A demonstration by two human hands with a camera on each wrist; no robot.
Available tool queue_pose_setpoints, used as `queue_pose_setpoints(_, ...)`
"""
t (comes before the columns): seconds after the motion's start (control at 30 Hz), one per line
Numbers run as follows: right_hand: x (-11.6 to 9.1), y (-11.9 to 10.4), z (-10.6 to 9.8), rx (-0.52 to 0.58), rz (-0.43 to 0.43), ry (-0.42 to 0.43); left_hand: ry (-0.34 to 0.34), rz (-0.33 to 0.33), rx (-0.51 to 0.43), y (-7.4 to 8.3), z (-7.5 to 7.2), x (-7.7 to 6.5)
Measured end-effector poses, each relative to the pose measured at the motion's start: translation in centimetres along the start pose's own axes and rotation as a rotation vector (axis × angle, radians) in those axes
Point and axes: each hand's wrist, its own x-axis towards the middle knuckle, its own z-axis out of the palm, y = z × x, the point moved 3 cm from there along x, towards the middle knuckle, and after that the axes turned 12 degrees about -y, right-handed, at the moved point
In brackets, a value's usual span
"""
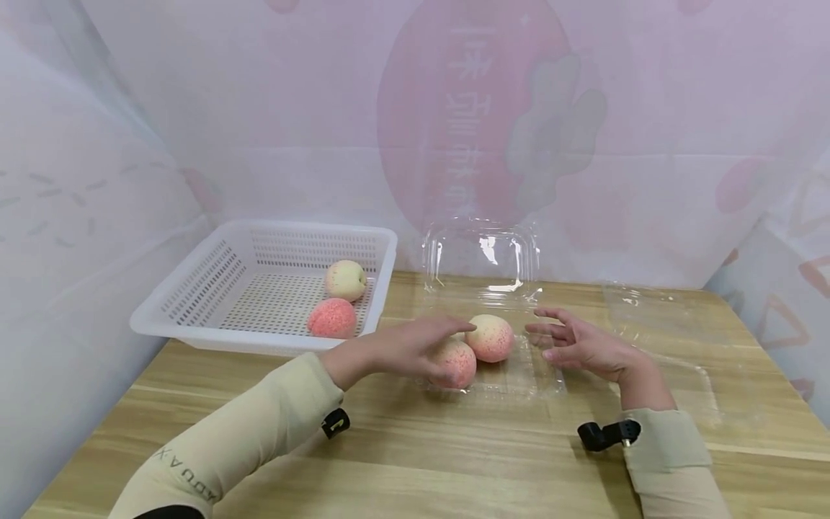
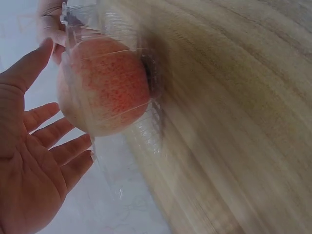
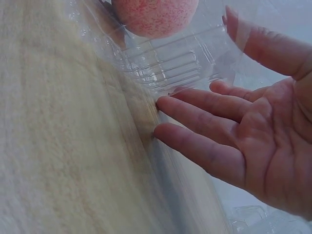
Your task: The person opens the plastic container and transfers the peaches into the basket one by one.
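Note:
A clear plastic clamshell box [image 1: 519, 375] lies on the table with its lid [image 1: 481, 263] raised at the back. Two pink and cream peaches sit in its base: one at the front left [image 1: 459, 364], the other [image 1: 491, 339] behind it to the right. My left hand [image 1: 408, 349] is at the box's left side, beside the front peach [image 2: 109, 87]; its fingers look loosely extended in the left wrist view. At the box's right side my right hand [image 1: 586, 349] holds nothing, fingers spread and near the clear wall [image 3: 170, 68]. Whether the fingertips touch the plastic, I cannot tell.
A white perforated basket [image 1: 175, 310] stands at the left back, holding a cream peach [image 1: 346, 280] and a pinker peach [image 1: 333, 318]. More clear plastic packaging [image 1: 668, 310] lies on the wooden table [image 1: 415, 461] at the right. A printed cloth [image 1: 311, 180] hangs behind.

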Motion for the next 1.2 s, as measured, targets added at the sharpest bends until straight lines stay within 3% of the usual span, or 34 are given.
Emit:
queue_pose_setpoints(0.37,0.3,0.4,-0.2,-0.012,0.035,0.008,-0.056,-0.028,0.096,-0.4,0.3,0.5)
queue_pose_setpoints(0.7,0.1,0.5,-0.3,0.006,0.015,0.004,-0.101,-0.096,0.088,-0.2,0.2,0.6)
queue_pose_setpoints(1.2,-0.1,0.3,0.0,0.011,0.027,0.006,-0.048,-0.036,0.189,-0.6,0.4,1.2)
